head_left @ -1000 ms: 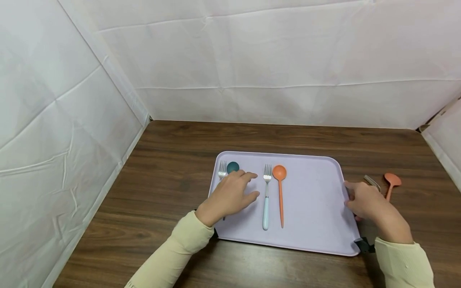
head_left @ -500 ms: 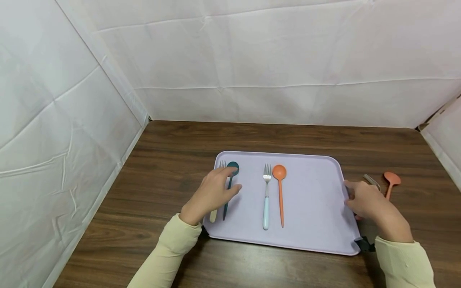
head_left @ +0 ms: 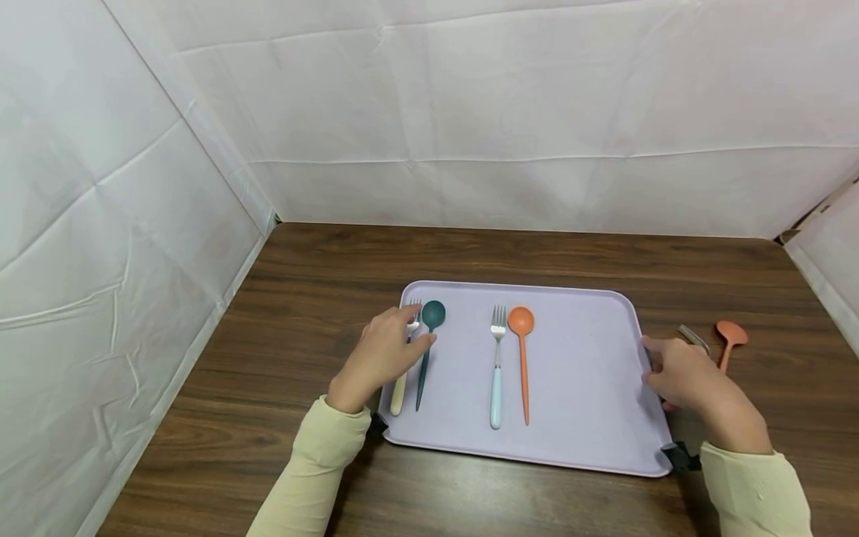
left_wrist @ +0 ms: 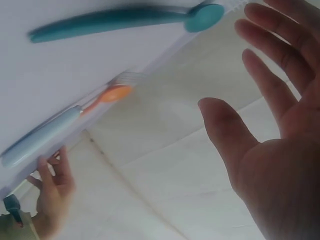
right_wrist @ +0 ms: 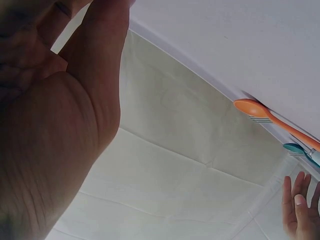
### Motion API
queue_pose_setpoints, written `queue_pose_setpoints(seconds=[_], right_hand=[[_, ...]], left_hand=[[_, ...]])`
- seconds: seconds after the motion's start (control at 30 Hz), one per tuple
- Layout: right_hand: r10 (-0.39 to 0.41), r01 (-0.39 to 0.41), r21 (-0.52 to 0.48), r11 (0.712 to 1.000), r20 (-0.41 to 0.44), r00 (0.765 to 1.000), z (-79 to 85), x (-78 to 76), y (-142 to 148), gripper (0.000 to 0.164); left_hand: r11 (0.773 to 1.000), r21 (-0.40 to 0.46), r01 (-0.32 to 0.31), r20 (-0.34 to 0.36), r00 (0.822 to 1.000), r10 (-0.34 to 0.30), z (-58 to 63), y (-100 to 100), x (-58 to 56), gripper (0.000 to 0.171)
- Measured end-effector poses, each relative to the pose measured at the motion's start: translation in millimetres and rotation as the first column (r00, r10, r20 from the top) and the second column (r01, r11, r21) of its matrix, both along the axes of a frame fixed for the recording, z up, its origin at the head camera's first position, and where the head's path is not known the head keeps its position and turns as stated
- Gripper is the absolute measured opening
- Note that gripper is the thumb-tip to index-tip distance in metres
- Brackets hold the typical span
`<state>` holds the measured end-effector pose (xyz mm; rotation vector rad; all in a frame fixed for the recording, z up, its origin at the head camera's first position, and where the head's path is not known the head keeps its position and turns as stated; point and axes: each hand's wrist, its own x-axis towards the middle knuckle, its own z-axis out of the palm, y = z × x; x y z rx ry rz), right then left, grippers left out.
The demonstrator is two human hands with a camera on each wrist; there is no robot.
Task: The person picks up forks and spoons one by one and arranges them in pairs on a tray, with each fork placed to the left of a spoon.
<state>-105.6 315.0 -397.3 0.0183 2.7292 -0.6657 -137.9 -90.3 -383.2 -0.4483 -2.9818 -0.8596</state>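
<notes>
A lilac tray (head_left: 584,373) lies on the table. My left hand (head_left: 376,354) is over its left edge, fingers spread and relaxed, partly covering a fork with a cream handle (head_left: 398,395). Beside that fork lies a dark green spoon (head_left: 433,315), near the fingertips. In the left wrist view the left palm and fingers hold nothing. Toward the tray's middle, a fork with a light blue handle (head_left: 496,395) lies next to an orange spoon (head_left: 520,321). My right hand (head_left: 684,377) grips the tray's right rim between thumb and fingers; some fingers are hidden.
Right of the tray, partly behind the right hand, lie an orange-red spoon-like utensil (head_left: 731,333) and a bent metal piece (head_left: 693,339). White fabric walls (head_left: 470,112) enclose the dark wooden table (head_left: 282,313) at the back and sides.
My left hand has moved left, from over the green spoon and cream-handled fork to the tray's left edge, uncovering the green spoon. The right hand stays at the right rim.
</notes>
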Motion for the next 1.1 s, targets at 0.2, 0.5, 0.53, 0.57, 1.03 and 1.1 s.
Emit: queue_pose_setpoints(seconds=[0.2, 0.5, 0.53, 0.57, 1.03, 1.1], right_hand=[[0.001, -0.001, -0.006, 1.0, 0.003, 1.0, -1.2, -0.1, -1, 0.062], [0.002, -0.002, -0.016, 1.0, -0.008, 1.0, -0.8, -2.4, -2, 0.063], [0.005, -0.005, -0.017, 1.0, -0.01, 1.0, -0.9, -2.7, -2, 0.063], [0.008, -0.009, -0.019, 1.0, -0.013, 1.0, -1.2, -2.9, -2, 0.063], [0.031, -0.031, 0.002, 1.0, -0.02, 0.999, -0.9, -1.3, 2, 0.063], [0.034, -0.033, 0.002, 0.999, -0.017, 0.999, -1.1, -2.4, 1, 0.063]], left_hand=[[0.997, -0.061, -0.052, 0.063, 0.996, 0.056, 0.3, -8, -3.4, 0.057], [0.991, -0.094, -0.095, 0.118, 0.987, 0.105, 0.4, -22, -9.0, 0.056], [0.99, -0.101, -0.095, 0.118, 0.987, 0.107, 0.1, -23, -9.6, 0.054], [0.99, -0.109, -0.093, 0.117, 0.988, 0.105, -0.4, -24, -10.2, 0.051], [0.991, -0.078, -0.106, 0.315, 0.941, 0.126, -14.9, -23, -12.8, 0.045], [0.991, -0.071, -0.116, 0.324, 0.937, 0.133, -16.2, -25, -13.2, 0.045]])
